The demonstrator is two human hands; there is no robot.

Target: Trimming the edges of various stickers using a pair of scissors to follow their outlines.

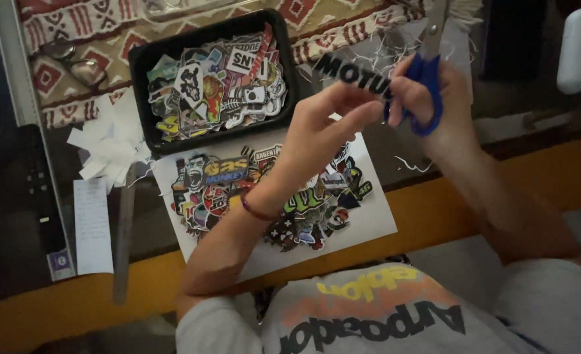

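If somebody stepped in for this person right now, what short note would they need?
Left hand: pinches a black lettered sticker cutout, held up above the desk.
Right hand: grip on the blue-handled scissors, blades at the cutout's edge.
Done: the black tray is full of cut-out stickers; more lie piled on the white sheet.
Left: this cutout is not yet in the tray. White paper scraps lie left of the tray.
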